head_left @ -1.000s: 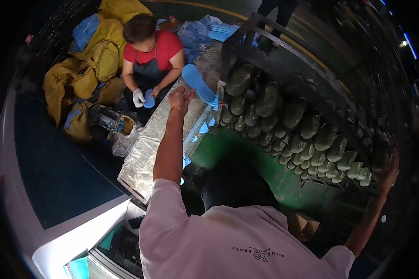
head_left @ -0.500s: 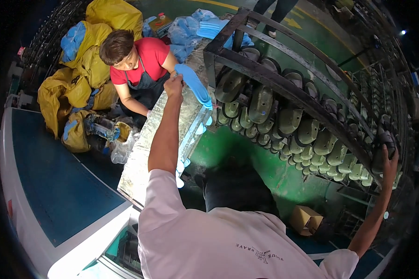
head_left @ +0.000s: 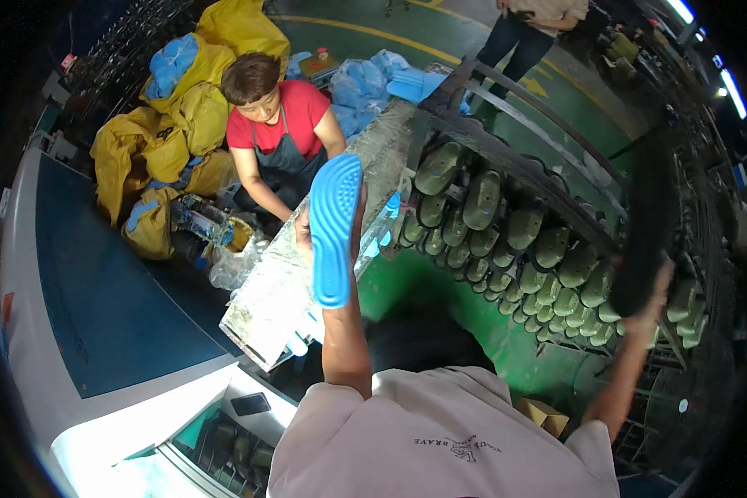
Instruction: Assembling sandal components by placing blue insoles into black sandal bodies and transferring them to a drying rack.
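My left hand [head_left: 305,237] is closed around a blue insole [head_left: 335,232], held upright above the workbench. Its dimpled, ridged face is turned toward me and covers most of my fingers. On the right, my right hand [head_left: 651,300] grips the lower end of a dark shoe [head_left: 646,220], smeared by motion, in front of the rack. More blue insoles [head_left: 297,342] lie along the near edge of the bench [head_left: 261,319]. Green shoe lasts [head_left: 482,200] hang in rows on the black metal rack [head_left: 527,173] between my arms.
Across the bench sits a co-worker [head_left: 278,124] in a red top and apron. Yellow sacks [head_left: 141,137] and blue bags [head_left: 361,87] lie around them. Another person [head_left: 515,46] stands behind the rack. A white machine [head_left: 37,365] is at left, a cardboard box [head_left: 543,417] on the floor.
My left hand has drawn the blue insole nearer, and its patterned face now shows. My right hand has lifted the dark shoe off the rack. The view has shifted.
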The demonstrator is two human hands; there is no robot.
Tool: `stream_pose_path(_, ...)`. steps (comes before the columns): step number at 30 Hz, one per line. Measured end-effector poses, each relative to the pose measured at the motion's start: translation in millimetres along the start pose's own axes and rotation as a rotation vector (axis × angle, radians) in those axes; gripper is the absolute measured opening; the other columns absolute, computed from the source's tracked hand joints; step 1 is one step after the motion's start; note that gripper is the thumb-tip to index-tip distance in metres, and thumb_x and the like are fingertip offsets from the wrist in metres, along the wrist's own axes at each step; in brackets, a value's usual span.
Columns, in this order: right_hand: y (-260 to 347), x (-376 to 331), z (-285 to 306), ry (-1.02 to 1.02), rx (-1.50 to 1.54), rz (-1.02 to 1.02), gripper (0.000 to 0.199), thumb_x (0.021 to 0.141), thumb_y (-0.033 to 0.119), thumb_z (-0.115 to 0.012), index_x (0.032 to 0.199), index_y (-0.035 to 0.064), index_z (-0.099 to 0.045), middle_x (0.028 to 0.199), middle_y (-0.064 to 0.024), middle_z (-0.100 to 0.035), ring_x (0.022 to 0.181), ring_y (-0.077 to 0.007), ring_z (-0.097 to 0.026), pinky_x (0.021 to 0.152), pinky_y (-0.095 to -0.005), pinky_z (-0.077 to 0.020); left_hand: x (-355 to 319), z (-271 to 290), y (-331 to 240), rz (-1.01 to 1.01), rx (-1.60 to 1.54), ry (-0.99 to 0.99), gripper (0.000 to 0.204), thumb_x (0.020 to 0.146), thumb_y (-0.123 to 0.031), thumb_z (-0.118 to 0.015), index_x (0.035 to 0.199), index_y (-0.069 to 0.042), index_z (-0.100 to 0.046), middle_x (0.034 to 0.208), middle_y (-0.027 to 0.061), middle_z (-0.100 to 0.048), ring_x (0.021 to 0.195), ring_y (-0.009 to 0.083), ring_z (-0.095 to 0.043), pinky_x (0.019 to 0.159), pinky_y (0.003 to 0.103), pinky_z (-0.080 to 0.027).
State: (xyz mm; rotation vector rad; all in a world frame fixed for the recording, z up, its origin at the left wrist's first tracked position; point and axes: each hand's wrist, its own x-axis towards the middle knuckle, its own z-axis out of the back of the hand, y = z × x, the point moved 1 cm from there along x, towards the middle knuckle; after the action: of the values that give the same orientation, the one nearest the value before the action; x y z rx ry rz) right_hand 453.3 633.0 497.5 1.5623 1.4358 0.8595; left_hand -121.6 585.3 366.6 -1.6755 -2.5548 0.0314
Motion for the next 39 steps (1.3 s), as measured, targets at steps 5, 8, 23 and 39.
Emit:
stream_pose_path(5, -169, -30, -152, 0.551, 0.337, -0.639, 0.091, 0.100, 0.076, -0.050, 0.149, -0.0012, -0.052, 0.135, -0.0277, -0.067, 0.101, -0.0424, -0.075, 0.088, -0.0526, -0.0642, -39, -52, -7, -0.001, -0.325, 0.085, 0.059, 0.102, -0.030, -0.059, 0.153, -0.001, -0.052, 0.166, 0.0310, -0.035, 0.159, 0.0529, -0.019, 0.132, 0.066, -0.012)
stream_pose_path(8, -229, -59, -220, 0.638, 0.512, -0.874, 0.093, 0.095, 0.076, -0.058, 0.151, 0.0023, -0.051, 0.133, -0.0251, -0.069, 0.105, -0.0432, -0.074, 0.090, -0.0565, -0.0633, -83, -100, -31, -0.066, -0.284, 0.031, 0.069, 0.105, -0.035, -0.051, 0.165, -0.006, -0.033, 0.170, 0.0331, -0.023, 0.156, 0.0594, -0.018, 0.130, 0.067, -0.018)
stream_pose_path(23, -269, -167, -360, 1.253, 0.116, -0.775, 0.095, 0.092, 0.068, -0.070, 0.159, 0.0099, -0.037, 0.126, -0.0207, -0.069, 0.093, -0.0373, -0.077, 0.078, -0.0486, -0.0677, -222, -123, -109, -1.156, 1.247, -0.192, 0.071, 0.100, -0.040, -0.065, 0.153, 0.005, -0.051, 0.166, 0.0290, -0.038, 0.154, 0.0411, -0.040, 0.127, 0.055, -0.029)
stream_pose_path(39, -257, -194, -389, 1.328, -0.008, -0.721, 0.119, 0.074, 0.054, -0.095, 0.160, -0.0011, -0.033, 0.150, -0.0160, -0.056, 0.133, -0.0280, -0.062, 0.112, -0.0445, -0.0524, -232, -112, -127, -1.271, 1.476, -0.176, 0.059, 0.102, -0.036, -0.060, 0.143, 0.006, -0.062, 0.163, 0.0371, -0.037, 0.151, 0.0483, -0.040, 0.124, 0.055, -0.028)
